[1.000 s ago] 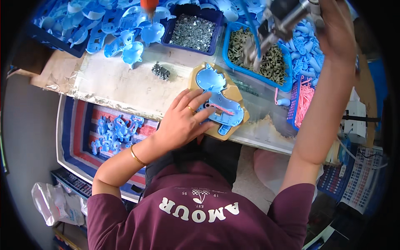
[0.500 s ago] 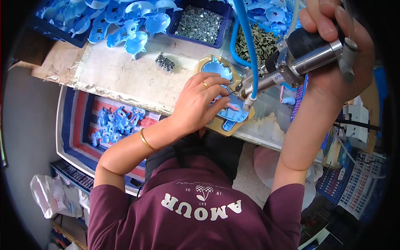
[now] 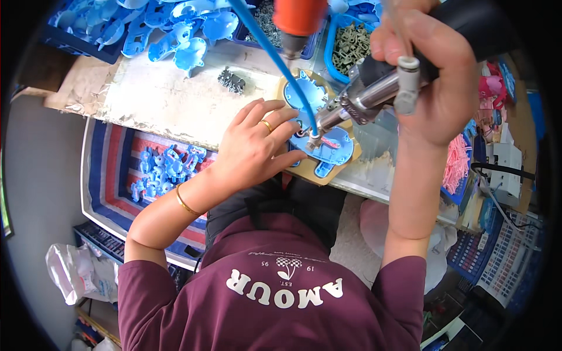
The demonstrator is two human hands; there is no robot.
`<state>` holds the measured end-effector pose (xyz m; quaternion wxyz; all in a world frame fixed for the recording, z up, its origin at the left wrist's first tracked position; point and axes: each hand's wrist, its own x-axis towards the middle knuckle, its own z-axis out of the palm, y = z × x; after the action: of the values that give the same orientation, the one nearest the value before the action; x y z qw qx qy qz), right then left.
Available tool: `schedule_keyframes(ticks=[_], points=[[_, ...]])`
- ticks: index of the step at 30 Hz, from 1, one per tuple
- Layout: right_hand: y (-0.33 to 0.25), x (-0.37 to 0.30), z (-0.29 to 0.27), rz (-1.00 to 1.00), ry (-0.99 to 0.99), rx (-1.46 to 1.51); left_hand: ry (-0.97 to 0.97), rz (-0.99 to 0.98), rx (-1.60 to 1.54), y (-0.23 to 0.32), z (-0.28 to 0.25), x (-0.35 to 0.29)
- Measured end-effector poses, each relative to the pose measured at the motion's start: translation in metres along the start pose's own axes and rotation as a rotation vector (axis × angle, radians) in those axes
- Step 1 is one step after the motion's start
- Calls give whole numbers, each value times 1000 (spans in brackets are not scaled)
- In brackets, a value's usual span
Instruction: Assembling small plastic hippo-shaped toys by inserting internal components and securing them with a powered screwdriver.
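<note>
Head view: 1 blue shell, 1 metal tool, 2 hands.
Shell: in tan block at desk near edge; long axis far to near, slanting right; just right of left hand, the nearer, palm down, fingers loosely spread. Right hand: raised, farther right, wrapped round tool; tip at shell, contact cannot be told.

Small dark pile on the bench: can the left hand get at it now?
Probably yes: nothing visible blocks the bench between the left hand and the small dark pile; the blue hose passes right of the pile.
</note>
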<state>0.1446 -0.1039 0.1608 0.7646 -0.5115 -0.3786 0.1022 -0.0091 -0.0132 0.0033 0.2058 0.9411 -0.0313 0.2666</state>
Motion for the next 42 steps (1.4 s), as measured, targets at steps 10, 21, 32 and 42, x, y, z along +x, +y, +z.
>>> schedule_keyframes(ticks=[10, 21, 32, 42], points=[[9, -13, -2, -20, 42, -91, -27, -32, 37, -1, 8, -3], [-50, 90, -100, -96, -232, -373, -100, 149, -139, 8, -4, 6], [102, 33, -357, 306, -32, -1827, -593, -401, 127, 14, -187, -32], [93, 39, -343, 202, 312, -1292, -552, -122, -118, 22, -111, 21]])
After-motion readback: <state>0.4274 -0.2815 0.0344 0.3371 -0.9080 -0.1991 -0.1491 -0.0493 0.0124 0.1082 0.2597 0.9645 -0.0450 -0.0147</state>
